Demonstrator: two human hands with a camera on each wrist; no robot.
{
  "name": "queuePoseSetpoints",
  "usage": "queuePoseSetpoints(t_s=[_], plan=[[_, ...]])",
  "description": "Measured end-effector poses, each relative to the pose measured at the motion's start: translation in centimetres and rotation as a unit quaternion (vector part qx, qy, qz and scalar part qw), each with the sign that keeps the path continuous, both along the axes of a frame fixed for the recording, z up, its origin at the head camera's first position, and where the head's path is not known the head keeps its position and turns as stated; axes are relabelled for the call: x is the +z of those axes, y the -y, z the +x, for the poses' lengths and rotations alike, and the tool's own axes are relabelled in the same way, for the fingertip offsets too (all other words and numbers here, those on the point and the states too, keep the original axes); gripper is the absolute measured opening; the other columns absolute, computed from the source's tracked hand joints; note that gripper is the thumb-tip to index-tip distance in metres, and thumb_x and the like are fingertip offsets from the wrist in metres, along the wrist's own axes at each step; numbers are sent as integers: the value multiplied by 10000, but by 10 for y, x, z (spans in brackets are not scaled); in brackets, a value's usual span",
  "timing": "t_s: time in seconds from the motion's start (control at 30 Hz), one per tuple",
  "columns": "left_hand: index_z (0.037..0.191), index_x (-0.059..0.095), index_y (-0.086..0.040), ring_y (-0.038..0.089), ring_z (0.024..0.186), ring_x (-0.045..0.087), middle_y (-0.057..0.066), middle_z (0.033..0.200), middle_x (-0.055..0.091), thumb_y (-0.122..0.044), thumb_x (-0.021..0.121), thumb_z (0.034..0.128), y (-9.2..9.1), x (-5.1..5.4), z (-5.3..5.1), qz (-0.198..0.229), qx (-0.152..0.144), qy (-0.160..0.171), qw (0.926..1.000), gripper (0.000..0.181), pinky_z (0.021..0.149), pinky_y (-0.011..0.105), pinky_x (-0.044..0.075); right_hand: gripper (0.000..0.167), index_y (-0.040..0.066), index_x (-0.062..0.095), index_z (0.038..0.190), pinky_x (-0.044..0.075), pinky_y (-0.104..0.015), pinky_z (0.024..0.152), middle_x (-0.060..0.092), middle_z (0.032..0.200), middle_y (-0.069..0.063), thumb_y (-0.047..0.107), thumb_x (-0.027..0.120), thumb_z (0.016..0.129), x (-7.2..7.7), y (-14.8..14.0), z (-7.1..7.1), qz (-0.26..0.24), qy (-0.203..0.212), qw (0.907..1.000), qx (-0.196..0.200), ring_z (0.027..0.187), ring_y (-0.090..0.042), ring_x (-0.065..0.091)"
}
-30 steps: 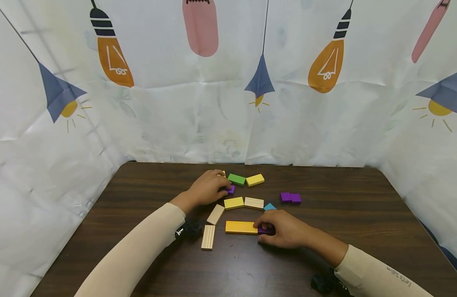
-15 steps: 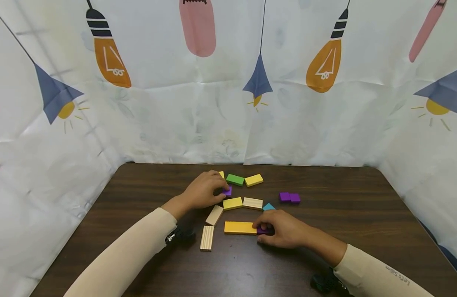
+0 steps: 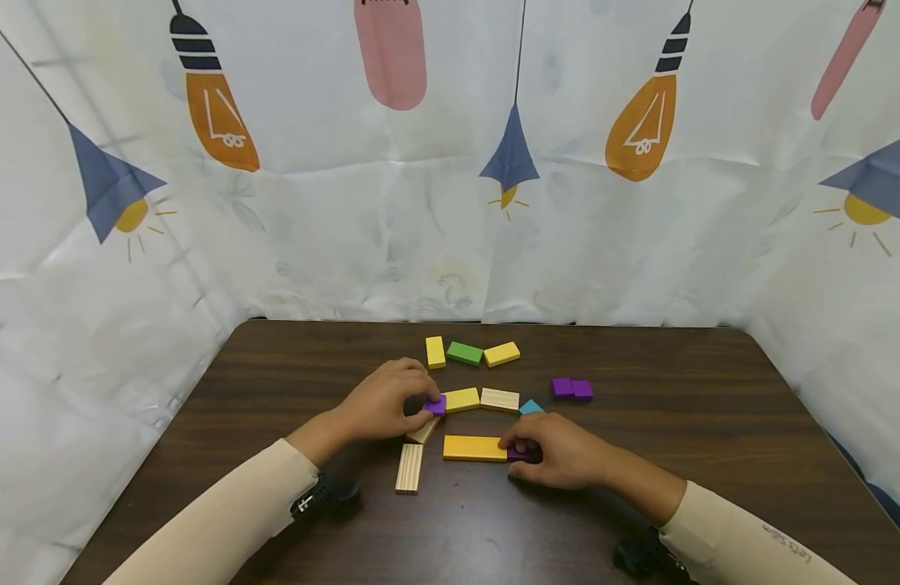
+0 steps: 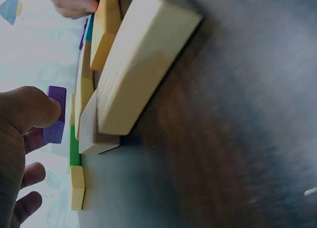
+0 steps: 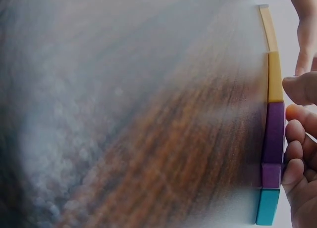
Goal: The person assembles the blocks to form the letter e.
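Observation:
My left hand [image 3: 382, 400] pinches a small purple block [image 4: 55, 114] between thumb and index finger, its other fingers loosely bent. In the head view that block is over the left end of a yellow block [image 3: 462, 400] and partly above a plain wooden block [image 3: 421, 432]. My right hand [image 3: 567, 451] stays over a dark purple block [image 5: 274, 134] at the right end of a long orange block [image 3: 475, 448]. In the right wrist view its loosely bent fingers lie along the block's top side, the thumb apart from it; whether they touch is unclear.
A striped wooden block [image 3: 409, 469] lies at the near left, another wooden block [image 3: 499, 400] in the middle beside a blue block [image 3: 531, 407]. Farther back are a green block [image 3: 465, 353] between two yellow ones, and two purple blocks [image 3: 571, 389] to the right.
My left hand has drawn the purple block from beside the far yellow and green blocks toward me, to the nearer yellow block's left end. The right hand stays in place.

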State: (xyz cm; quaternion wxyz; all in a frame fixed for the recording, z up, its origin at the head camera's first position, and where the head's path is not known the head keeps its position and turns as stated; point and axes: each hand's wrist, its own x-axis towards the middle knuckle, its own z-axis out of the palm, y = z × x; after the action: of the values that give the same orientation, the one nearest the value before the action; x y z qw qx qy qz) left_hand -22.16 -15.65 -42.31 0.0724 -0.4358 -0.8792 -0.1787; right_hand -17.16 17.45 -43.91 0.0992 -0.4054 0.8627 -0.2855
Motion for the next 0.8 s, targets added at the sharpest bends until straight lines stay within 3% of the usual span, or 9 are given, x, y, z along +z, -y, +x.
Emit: queuePoseSetpoints(t_s=[0.33, 0.63, 0.8], plan=[[1053, 750, -234, 131, 1146, 557, -161, 1066, 685, -239, 789, 890, 3, -4, 17, 64, -81, 281, 9996, 167, 1013, 457, 446, 251, 173, 722, 1160, 492, -269, 779, 588, 958, 136, 280, 765, 937, 1, 0, 1, -29, -21, 10000, -11, 867, -38, 535], [1013, 746, -226, 141, 1120, 567, -157, 1065, 695, -232, 825, 855, 6, -7, 29, 290, -364, -19, 9989, 177, 980, 451, 459, 250, 164, 720, 1148, 488, -265, 768, 580, 941, 130, 280, 769, 932, 1, 0, 2, -41, -57, 10000, -13, 854, -44, 534], [1003, 742, -226, 142, 1118, 566, -171, 1062, 682, -222, 831, 846, 7, -12, 33, 424, -438, -11, 9981, 181, 973, 431, 463, 252, 159, 720, 1151, 488, -265, 766, 582, 944, 133, 274, 770, 932, 0, 1, 2, -42, -76, 10000, -3, 853, -43, 534]])
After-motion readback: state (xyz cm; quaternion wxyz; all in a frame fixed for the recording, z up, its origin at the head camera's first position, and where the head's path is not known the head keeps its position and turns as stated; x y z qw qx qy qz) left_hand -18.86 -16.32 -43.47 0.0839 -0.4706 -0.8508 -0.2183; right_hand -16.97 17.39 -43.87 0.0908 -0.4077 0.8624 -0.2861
